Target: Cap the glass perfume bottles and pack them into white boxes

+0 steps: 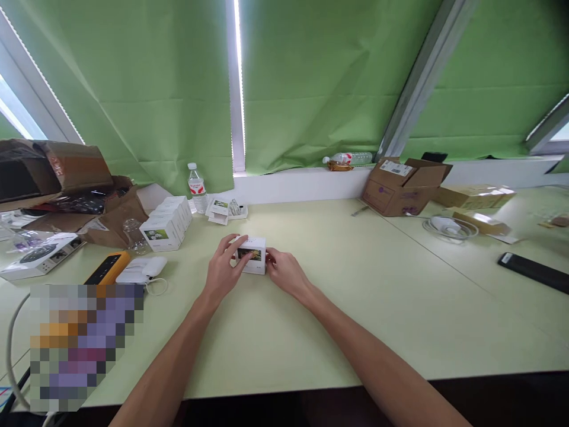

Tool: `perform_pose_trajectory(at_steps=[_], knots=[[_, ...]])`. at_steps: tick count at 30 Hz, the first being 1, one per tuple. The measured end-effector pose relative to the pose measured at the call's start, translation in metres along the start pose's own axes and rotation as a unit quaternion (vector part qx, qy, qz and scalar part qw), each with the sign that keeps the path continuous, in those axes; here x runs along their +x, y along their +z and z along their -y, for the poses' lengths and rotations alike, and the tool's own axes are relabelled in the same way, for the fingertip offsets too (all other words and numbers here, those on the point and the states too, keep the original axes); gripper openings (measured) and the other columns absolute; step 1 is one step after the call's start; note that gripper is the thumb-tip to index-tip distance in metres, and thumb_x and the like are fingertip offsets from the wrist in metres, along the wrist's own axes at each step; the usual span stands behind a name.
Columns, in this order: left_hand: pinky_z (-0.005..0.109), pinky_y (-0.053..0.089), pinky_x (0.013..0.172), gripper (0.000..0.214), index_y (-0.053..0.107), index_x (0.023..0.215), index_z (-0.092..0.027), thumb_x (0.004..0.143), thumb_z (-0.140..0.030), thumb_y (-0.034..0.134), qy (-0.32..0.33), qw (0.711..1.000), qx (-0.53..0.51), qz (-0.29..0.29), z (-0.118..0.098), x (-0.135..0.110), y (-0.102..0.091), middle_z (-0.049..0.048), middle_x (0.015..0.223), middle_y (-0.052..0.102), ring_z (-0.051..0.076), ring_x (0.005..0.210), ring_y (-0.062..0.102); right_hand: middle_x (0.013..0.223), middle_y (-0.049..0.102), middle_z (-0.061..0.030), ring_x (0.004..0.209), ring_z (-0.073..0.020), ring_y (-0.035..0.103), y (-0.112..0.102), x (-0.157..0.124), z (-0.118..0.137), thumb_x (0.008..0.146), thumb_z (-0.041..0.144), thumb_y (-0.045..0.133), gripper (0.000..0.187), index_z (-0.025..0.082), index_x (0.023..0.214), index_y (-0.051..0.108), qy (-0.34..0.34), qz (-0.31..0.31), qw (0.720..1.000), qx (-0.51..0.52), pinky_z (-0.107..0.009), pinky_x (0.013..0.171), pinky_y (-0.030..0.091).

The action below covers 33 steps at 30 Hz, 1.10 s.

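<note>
A small white box (256, 265) with a dark picture on its front stands upright on the pale green table. My left hand (223, 268) grips it from the left, thumb across the front and fingers over the top edge. At its right side, my right hand (285, 271) has its fingers curled against the box's edge; their tips are partly hidden. Behind and to the left stands a row of similar white boxes (163, 232). An opened white carton (219, 210) lies beside a small white tray (241, 213) with something in it.
A water bottle (197, 191) stands at the back. Cardboard boxes sit at left (104, 222) and right (393, 188). A white cable coil (448, 228) and a black bar (533, 271) lie right. An orange-black device (106, 268) and white adapter (140, 268) lie left, near a blurred patch.
</note>
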<state>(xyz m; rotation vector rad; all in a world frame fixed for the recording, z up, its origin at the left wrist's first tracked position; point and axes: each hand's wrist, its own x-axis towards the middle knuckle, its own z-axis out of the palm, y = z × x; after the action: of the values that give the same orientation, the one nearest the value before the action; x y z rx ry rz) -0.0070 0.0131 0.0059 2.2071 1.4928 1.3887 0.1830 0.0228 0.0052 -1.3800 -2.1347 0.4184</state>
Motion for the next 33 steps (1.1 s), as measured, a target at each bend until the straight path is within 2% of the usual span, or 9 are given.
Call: perform_pose_trajectory(at_steps=[14,25,33], knots=[[0.027,0.056,0.077,0.037,0.055,0.126,-0.032,0.09,-0.04,0.054,0.009,1.0,-0.008,0.006,-0.0001,0.002,-0.0007,0.0056,0.132,0.049,0.018,0.111,0.056,0.096,0.072,-0.0097,0.084,-0.0195,0.066,0.0031,0.0027,-0.001,0.086,0.008,0.043,0.032,0.015,0.112,0.06,0.007,0.004,1.0,-0.019,-0.024,0.07,0.04],[0.025,0.057,0.072,0.037,0.055,0.125,-0.032,0.089,-0.04,0.055,0.012,1.0,0.018,0.0,-0.0011,0.0021,-0.0001,0.0052,0.132,0.05,0.017,0.106,0.06,0.093,0.073,-0.0064,0.075,-0.0172,0.065,0.0023,0.0005,-0.0041,0.086,0.009,0.042,0.036,0.017,0.116,0.061,0.004,0.014,1.0,0.01,-0.023,0.065,0.04],[0.024,0.058,0.073,0.036,0.055,0.125,-0.033,0.089,-0.038,0.055,0.004,1.0,0.016,0.001,-0.0019,0.0003,-0.0003,0.0042,0.133,0.049,0.016,0.105,0.06,0.097,0.073,-0.0078,0.085,-0.0192,0.067,0.0009,0.0006,-0.001,0.086,0.01,0.044,0.036,0.017,0.116,0.062,0.025,0.02,0.999,-0.005,-0.023,0.071,0.042]])
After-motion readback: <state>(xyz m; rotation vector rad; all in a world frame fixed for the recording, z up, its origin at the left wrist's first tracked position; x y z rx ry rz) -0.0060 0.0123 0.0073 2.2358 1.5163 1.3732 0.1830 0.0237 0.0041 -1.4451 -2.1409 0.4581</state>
